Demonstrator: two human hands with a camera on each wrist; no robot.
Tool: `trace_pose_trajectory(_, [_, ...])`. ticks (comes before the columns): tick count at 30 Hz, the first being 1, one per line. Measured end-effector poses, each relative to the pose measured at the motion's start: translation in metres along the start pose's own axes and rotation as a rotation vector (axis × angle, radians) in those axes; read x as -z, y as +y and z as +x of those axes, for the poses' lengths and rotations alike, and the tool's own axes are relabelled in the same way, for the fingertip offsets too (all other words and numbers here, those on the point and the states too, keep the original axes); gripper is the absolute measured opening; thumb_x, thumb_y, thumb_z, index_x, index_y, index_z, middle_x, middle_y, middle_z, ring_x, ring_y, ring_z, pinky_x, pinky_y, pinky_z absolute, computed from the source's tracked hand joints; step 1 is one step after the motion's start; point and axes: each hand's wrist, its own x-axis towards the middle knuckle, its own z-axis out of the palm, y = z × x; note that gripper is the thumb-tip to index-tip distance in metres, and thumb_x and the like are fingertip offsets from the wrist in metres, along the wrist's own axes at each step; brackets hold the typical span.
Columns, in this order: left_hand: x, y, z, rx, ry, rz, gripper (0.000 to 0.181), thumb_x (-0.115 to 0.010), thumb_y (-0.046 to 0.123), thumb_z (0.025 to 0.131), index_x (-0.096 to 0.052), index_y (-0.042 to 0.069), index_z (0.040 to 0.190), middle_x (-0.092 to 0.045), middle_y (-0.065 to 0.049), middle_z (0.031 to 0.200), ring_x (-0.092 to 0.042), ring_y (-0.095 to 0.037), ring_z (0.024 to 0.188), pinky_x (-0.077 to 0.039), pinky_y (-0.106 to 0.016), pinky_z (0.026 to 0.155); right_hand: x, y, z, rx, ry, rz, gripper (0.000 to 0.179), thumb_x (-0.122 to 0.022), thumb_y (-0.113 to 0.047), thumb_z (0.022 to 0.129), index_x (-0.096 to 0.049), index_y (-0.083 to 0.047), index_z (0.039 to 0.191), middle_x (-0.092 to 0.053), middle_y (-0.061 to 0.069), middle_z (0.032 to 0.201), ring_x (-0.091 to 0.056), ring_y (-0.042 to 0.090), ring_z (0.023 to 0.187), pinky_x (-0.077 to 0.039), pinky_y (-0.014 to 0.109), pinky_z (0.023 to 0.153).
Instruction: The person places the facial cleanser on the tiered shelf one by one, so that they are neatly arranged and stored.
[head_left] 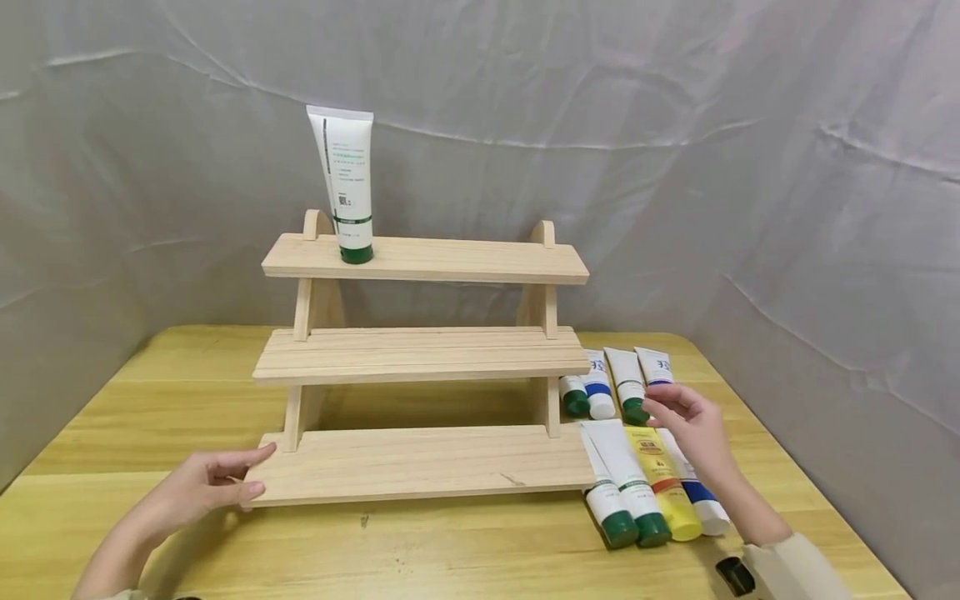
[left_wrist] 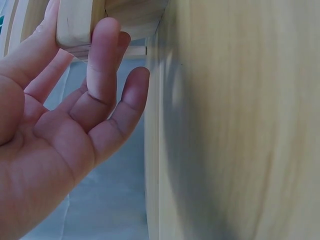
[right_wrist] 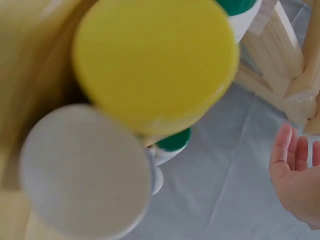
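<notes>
A three-tier wooden display stand [head_left: 420, 354] sits mid-table in the head view. My left hand [head_left: 197, 492] grips the left end of its bottom shelf; in the left wrist view the fingers [left_wrist: 104, 65] curl about the board's end. On the top shelf's left part, a white squeeze tube [head_left: 350, 171] stands upright on its green cap. My right hand [head_left: 693, 429] hovers over the tubes at right, fingers loosely bent, fingertips close to a green-capped white tube [head_left: 628, 387]. In the right wrist view, that hand [right_wrist: 297, 177] shows nothing between its fingers.
Several tubes lie in two rows right of the stand. The front row has green-capped white tubes [head_left: 633, 483], a yellow tube [head_left: 663, 483] and a blue-and-white tube [head_left: 701, 500]. Behind the wooden table [head_left: 97, 500] hangs a grey cloth [head_left: 465, 125].
</notes>
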Motion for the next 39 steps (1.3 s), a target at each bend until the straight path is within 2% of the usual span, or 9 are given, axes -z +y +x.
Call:
trace_pose_trajectory(5, [0.0, 0.0, -0.001, 0.011, -0.001, -0.019, 0.043, -0.056, 0.004, 0.087, -0.053, 0.027, 0.124, -0.057, -0.001, 0.09, -0.058, -0.012, 0.065, -0.047, -0.026, 0.059, 0.011, -0.002, -0.01, -0.021, 0.008, -0.088, 0.03, -0.062, -0.024, 0.085, -0.059, -0.003, 0.107, -0.058, 0.013, 0.102, -0.059, 0.021, 0.081, -0.05, 0.024, 0.063])
trace_pose_trajectory(11, [0.0, 0.0, 0.0, 0.003, 0.003, -0.004, 0.043, -0.056, 0.004, 0.087, -0.052, 0.024, 0.125, -0.057, -0.002, 0.089, -0.057, -0.011, 0.064, -0.047, -0.026, 0.058, 0.02, -0.009, -0.023, -0.093, 0.017, -0.153, 0.041, -0.061, -0.037, 0.084, -0.059, -0.003, 0.106, -0.058, 0.011, 0.103, -0.059, 0.021, 0.083, -0.051, 0.024, 0.063])
trace_pose_trajectory(17, [-0.001, -0.001, 0.0, -0.024, 0.009, -0.005, 0.047, -0.056, 0.002, 0.087, -0.052, 0.031, 0.123, -0.058, 0.0, 0.087, -0.057, -0.01, 0.064, -0.047, -0.025, 0.058, 0.035, 0.008, -0.03, -0.119, 0.002, -0.205, 0.037, -0.06, -0.036, 0.085, -0.059, -0.006, 0.107, -0.058, 0.005, 0.101, -0.059, 0.012, 0.082, -0.051, 0.025, 0.063])
trace_pose_trajectory(21, [-0.001, -0.001, 0.0, -0.026, 0.011, -0.022, 0.049, -0.055, 0.001, 0.087, -0.051, 0.037, 0.121, -0.057, -0.002, 0.084, -0.057, -0.01, 0.063, -0.047, -0.026, 0.057, 0.044, 0.02, -0.033, -0.173, 0.022, -0.231, 0.035, -0.06, -0.034, 0.085, -0.059, -0.007, 0.106, -0.059, 0.005, 0.098, -0.058, 0.01, 0.079, -0.051, 0.024, 0.062])
trace_pose_trajectory(26, [0.0, -0.001, -0.001, -0.008, 0.005, -0.044, 0.051, -0.054, 0.002, 0.088, -0.051, 0.042, 0.118, -0.056, -0.004, 0.085, -0.057, -0.011, 0.064, -0.047, -0.026, 0.058, 0.053, 0.02, -0.039, -0.181, 0.015, -0.297, 0.039, -0.061, -0.037, 0.084, -0.059, -0.004, 0.105, -0.06, 0.003, 0.094, -0.057, 0.009, 0.077, -0.05, 0.023, 0.061])
trace_pose_trajectory(29, [0.0, 0.0, -0.001, -0.007, 0.007, -0.042, 0.05, -0.055, 0.002, 0.087, -0.051, 0.041, 0.119, -0.056, -0.004, 0.085, -0.057, -0.011, 0.064, -0.047, -0.026, 0.058, 0.057, 0.011, -0.044, -0.164, 0.008, -0.349, 0.04, -0.062, -0.036, 0.084, -0.06, -0.002, 0.104, -0.06, -0.001, 0.091, -0.056, 0.004, 0.077, -0.05, 0.022, 0.059])
trace_pose_trajectory(32, [-0.001, 0.0, -0.001, -0.015, 0.011, -0.032, 0.05, -0.056, 0.002, 0.087, -0.051, 0.037, 0.121, -0.057, -0.004, 0.085, -0.057, -0.011, 0.063, -0.046, -0.025, 0.058, 0.057, -0.01, -0.047, -0.172, -0.022, -0.408, 0.038, -0.063, -0.031, 0.084, -0.06, 0.002, 0.102, -0.061, -0.001, 0.088, -0.053, -0.002, 0.076, -0.048, 0.018, 0.06])
trace_pose_trajectory(36, [-0.001, 0.0, -0.001, -0.018, 0.009, -0.028, 0.049, -0.056, 0.002, 0.087, -0.051, 0.034, 0.123, -0.058, -0.003, 0.086, -0.057, -0.011, 0.063, -0.046, -0.025, 0.059, 0.053, -0.043, -0.052, -0.199, -0.099, -0.472, 0.032, -0.065, -0.018, 0.083, -0.061, 0.007, 0.102, -0.062, 0.011, 0.091, -0.05, -0.004, 0.076, -0.044, 0.017, 0.062])
trace_pose_trajectory(39, [-0.001, 0.0, -0.001, -0.018, 0.013, -0.02, 0.048, -0.056, 0.002, 0.086, -0.051, 0.032, 0.124, -0.059, -0.003, 0.085, -0.057, -0.011, 0.063, -0.046, -0.025, 0.059, 0.052, -0.059, -0.055, -0.241, -0.164, -0.485, 0.033, -0.064, -0.014, 0.083, -0.059, 0.009, 0.106, -0.06, 0.018, 0.098, -0.049, -0.004, 0.076, -0.044, 0.018, 0.063])
